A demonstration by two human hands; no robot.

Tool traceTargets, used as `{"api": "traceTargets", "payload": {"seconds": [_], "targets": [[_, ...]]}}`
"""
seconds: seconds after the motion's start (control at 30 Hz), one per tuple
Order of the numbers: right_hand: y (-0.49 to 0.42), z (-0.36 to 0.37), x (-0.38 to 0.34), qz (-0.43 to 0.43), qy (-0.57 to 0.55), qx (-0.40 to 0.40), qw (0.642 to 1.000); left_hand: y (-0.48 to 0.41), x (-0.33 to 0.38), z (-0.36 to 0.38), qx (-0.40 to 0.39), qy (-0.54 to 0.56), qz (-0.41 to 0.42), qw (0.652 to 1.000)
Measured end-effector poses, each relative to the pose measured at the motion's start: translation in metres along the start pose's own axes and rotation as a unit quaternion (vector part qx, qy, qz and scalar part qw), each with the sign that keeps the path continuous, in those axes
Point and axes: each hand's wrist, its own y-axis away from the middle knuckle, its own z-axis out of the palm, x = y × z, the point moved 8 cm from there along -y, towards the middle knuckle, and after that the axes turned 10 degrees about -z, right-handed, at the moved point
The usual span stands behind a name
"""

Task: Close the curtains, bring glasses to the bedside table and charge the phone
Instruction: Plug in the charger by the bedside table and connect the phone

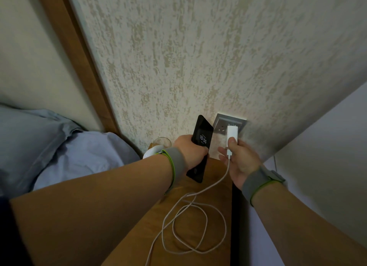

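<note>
1. Far left: a blue pillow [29,138] lies on the bed [85,162], against a wooden headboard frame [79,63].
2. Rear of the worktop [216,257]: a glass [161,141] stands at the wall, with a white object [152,151] just in front of it; both are partly hidden by the left wrist.
3. Left grip [191,152]: fingers are wrapped round the lower half of the phone [204,132]. The phone is held upright above the worktop, screen towards the camera, lit and reading 10:55.
4. Wall socket [220,126]: mounted on the textured wall just right of the phone.
5. Charger adapter [232,132]: white, its top end at the socket face. Whether the pins are seated cannot be told.
6. Right grip [240,158]: thumb and fingers pinch the lower end of the adapter.
7. Cable [227,169]: white, runs from the adapter's base down onto the worktop, lies in loose loops and leaves the lower edge of view.
8. Each wrist carries a grey band.
</note>
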Motion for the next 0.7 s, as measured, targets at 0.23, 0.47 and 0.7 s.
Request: {"api": "traceTargets", "payload": {"seconds": [0.23,0.47,0.7], "targets": [[-0.002,0.004,-0.009,0.006,-0.01,0.009,1.0,0.002,0.006,0.003,0.003,-0.004,0.012,1.0],[0.001,0.002,-0.024,-0.043,0.007,0.07,0.997,0.006,0.008,0.012,-0.009,-0.025,0.0,1.0],[0.002,0.004,-0.03,-0.076,0.071,0.071,0.992,0.01,0.007,0.016,-0.015,-0.035,-0.003,0.999]]}}
